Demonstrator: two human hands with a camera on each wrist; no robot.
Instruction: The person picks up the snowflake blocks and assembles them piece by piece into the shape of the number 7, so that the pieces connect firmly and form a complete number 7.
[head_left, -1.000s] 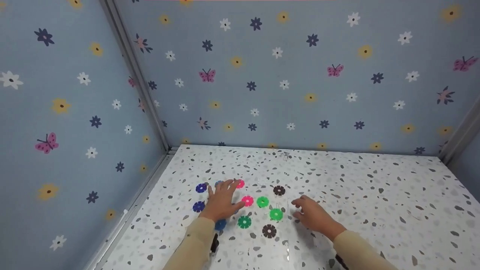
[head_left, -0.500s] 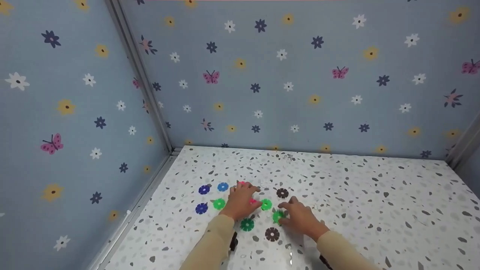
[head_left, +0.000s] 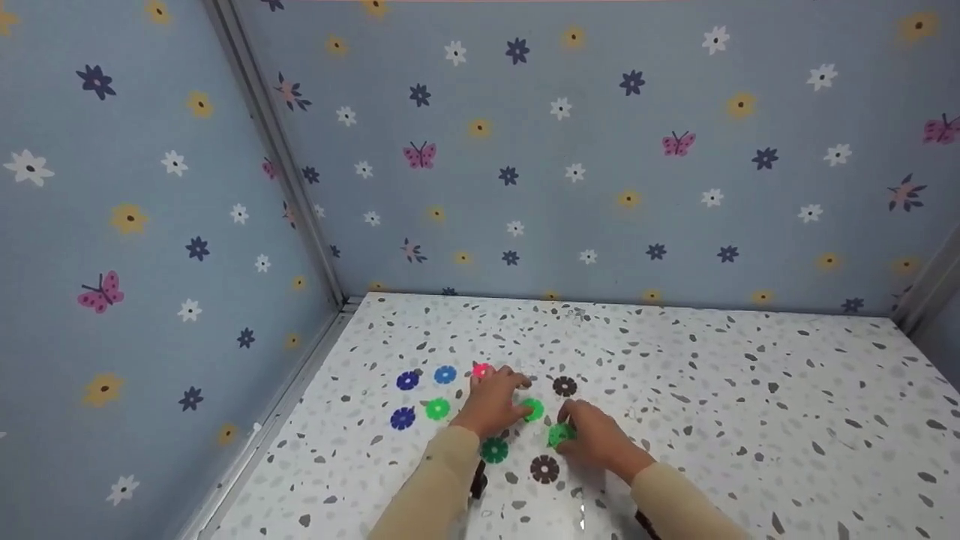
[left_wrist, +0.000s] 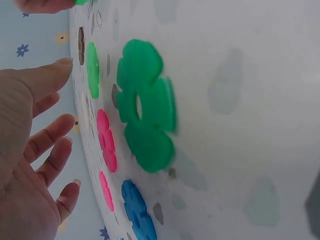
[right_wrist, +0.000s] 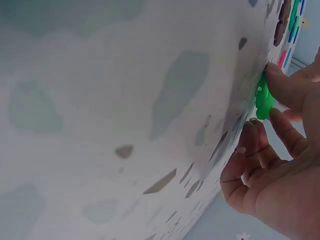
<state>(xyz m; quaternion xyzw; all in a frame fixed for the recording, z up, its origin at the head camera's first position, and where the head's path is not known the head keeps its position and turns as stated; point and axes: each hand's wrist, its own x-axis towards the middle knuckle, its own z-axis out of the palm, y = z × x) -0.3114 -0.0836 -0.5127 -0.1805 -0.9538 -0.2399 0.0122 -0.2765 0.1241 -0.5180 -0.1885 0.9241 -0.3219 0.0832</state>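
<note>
My right hand [head_left: 602, 436] pinches a light green notched plastic disc [head_left: 559, 436] by its rim, thumb on one side and index finger opposite. In the right wrist view this green disc [right_wrist: 263, 100] is tilted between the fingertips, close to the tabletop. My left hand [head_left: 495, 403] hovers with loosely bent fingers and holds nothing. Its thumb overlaps a second light green disc [head_left: 533, 409] in the head view. Below the left hand, the left wrist view shows a pink disc [left_wrist: 106, 141], another pink one [left_wrist: 105, 191], a dark green disc [left_wrist: 145, 105] and a blue disc [left_wrist: 138, 212].
Dark blue discs [head_left: 403, 418], a light blue disc [head_left: 445, 374] and a green disc [head_left: 437, 409] lie at the left. Brown discs lie at the back [head_left: 565, 386] and at the front [head_left: 544, 469]. Patterned walls [head_left: 600, 150] border the speckled white table [head_left: 750, 420].
My left hand has moved right, uncovering the light blue disc and the left green disc. My right hand has moved left to a light green disc and taken hold of it.
</note>
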